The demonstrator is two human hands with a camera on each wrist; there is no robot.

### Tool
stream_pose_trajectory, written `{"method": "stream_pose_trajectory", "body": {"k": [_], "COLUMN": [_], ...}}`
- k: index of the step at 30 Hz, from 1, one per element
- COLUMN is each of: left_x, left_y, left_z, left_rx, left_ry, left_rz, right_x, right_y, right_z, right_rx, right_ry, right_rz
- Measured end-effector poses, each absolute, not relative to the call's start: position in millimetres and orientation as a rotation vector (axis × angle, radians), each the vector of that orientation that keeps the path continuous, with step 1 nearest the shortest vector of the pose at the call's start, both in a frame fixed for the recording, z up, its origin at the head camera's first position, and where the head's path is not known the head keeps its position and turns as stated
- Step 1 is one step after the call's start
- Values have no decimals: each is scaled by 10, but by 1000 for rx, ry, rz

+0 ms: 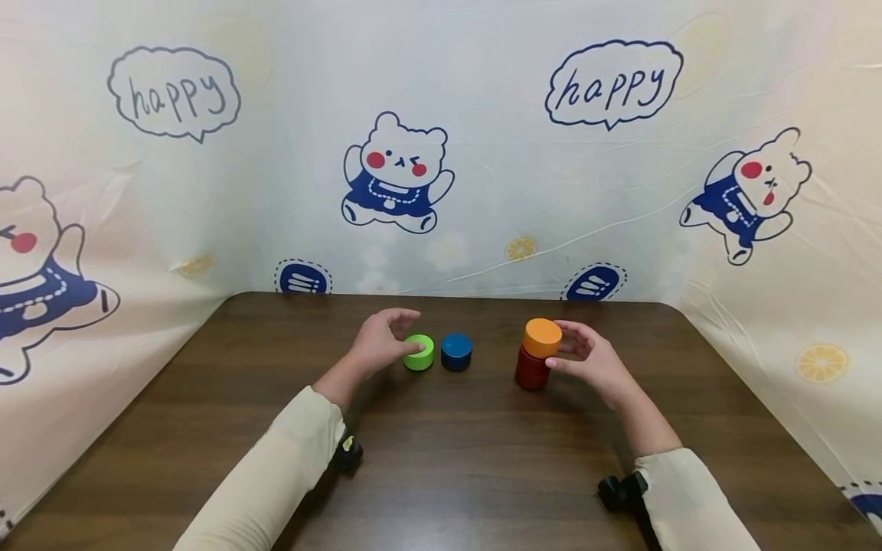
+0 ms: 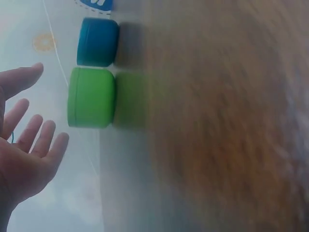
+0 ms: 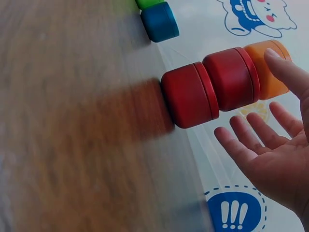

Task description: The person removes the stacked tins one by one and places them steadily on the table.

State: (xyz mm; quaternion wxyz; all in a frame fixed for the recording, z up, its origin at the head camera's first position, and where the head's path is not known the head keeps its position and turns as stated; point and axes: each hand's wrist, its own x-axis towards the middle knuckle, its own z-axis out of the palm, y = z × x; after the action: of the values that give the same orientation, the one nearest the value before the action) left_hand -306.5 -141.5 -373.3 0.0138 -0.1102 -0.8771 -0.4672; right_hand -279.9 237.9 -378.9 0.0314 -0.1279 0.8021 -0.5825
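Observation:
Two small round red tins [image 1: 530,372] stand one on the other at the right, and an orange tin [image 1: 543,337] sits on top of them. Around the right side of this stack my right hand [image 1: 594,364] spreads its fingers. In the right wrist view, its thumb overlaps the orange tin [image 3: 260,60], while the other fingers stand apart from the red ones [image 3: 190,96]. My left hand [image 1: 380,342] hovers beside a green tin [image 1: 422,361], fingers extended, gripping nothing; the left wrist view shows a gap to it. A blue tin [image 1: 456,353] stands close right of the green one.
Everything stands on a dark brown wooden table [image 1: 441,459]. A pale printed cloth [image 1: 496,191] with bears and lettering hangs behind the table and along both sides. Black wrist devices [image 1: 623,490] sit at both sleeve cuffs.

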Motion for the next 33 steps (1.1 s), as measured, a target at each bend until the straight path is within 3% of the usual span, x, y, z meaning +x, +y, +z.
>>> {"method": "stream_pose_trajectory", "body": {"k": [11,33], "left_x": [-3013,-2929], "left_y": [-1207,-554], "left_z": [-3608,-3442], "left_rx": [-435,-684], "left_ry": [-2668,-2572], "left_rz": [-1618,-1658], "right_x": [-2846,-2857], "right_y": [2399,2358], "right_z": [-3902,-3955], "right_rx": [-308,-406], "right_ry": [2350,2366], "right_rz": [-1812,-1763]}}
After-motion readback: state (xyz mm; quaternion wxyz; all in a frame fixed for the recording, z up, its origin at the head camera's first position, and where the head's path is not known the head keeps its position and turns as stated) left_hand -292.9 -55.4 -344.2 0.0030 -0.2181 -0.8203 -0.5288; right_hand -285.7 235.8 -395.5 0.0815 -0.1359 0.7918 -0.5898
